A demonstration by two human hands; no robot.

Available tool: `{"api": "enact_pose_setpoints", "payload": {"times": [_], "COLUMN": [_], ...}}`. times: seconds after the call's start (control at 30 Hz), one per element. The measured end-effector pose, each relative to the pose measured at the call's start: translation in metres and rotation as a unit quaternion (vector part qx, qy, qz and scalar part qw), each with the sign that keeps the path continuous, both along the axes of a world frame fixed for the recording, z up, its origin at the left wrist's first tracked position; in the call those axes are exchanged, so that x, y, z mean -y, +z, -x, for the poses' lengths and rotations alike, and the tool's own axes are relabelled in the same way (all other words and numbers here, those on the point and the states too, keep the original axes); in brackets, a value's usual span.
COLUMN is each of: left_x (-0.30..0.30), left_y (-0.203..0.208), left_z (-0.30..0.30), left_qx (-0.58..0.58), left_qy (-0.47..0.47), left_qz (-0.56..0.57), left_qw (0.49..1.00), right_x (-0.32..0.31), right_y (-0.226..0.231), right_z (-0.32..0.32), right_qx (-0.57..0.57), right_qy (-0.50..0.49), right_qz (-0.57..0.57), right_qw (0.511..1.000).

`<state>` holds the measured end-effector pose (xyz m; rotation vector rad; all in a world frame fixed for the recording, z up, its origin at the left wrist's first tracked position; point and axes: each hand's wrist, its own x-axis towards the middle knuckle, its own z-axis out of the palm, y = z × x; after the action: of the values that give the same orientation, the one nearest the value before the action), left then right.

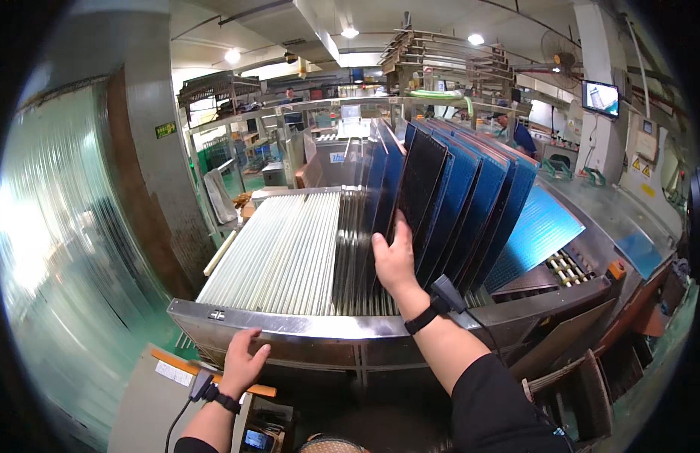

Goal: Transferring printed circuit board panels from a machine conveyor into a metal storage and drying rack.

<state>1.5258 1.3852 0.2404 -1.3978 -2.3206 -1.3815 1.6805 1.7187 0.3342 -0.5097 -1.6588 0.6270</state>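
Several tall thin panels with blue and dark faces, likely circuit boards (pixel 459 196), stand upright in a row in slots of a metal-framed rack (pixel 312 325). My right hand (pixel 397 264) is at the near edges of the dark panels left of the middle of the row. Its thumb and fingers are spread and seem to touch the edges; I see no clear grip on a single panel. My left hand (pixel 245 362) hovers just before the rack's front rail, left of centre, with fingers apart and nothing in it. Both wrists wear black straps with small devices.
Pale parallel rods (pixel 278 249) fill the rack's left part. A bright blue panel (pixel 542 234) lies slanted at right, beside rollers (pixel 569 268). A cabinet with an orange edge (pixel 168 392) stands at lower left. Plastic strip curtains (pixel 63 226) hang at left; a screen (pixel 600 98) hangs at right.
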Motion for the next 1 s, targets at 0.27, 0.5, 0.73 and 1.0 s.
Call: {"api": "enact_pose_setpoints", "payload": {"times": [0.27, 0.5, 0.73, 1.0], "left_x": [-0.12, -0.145, -0.143, -0.139], "left_y": [0.006, -0.012, -0.009, -0.011], "left_z": [0.049, 0.061, 0.061, 0.062], "left_qx": [-0.199, -0.154, -0.13, -0.108], "left_qy": [-0.033, -0.068, -0.068, -0.093], "left_qz": [0.068, 0.056, 0.042, 0.001], "left_qw": [0.977, 0.984, 0.988, 0.99], "right_x": [0.017, 0.01, 0.006, -0.05], "right_y": [-0.003, -0.025, -0.025, -0.036], "right_z": [0.015, 0.007, 0.016, 0.04], "right_qx": [0.064, 0.002, -0.091, -0.1], "right_qy": [0.095, 0.008, -0.028, -0.085], "right_qz": [-0.051, -0.115, 0.045, 0.144], "right_qw": [0.992, 0.993, 0.994, 0.981]}}
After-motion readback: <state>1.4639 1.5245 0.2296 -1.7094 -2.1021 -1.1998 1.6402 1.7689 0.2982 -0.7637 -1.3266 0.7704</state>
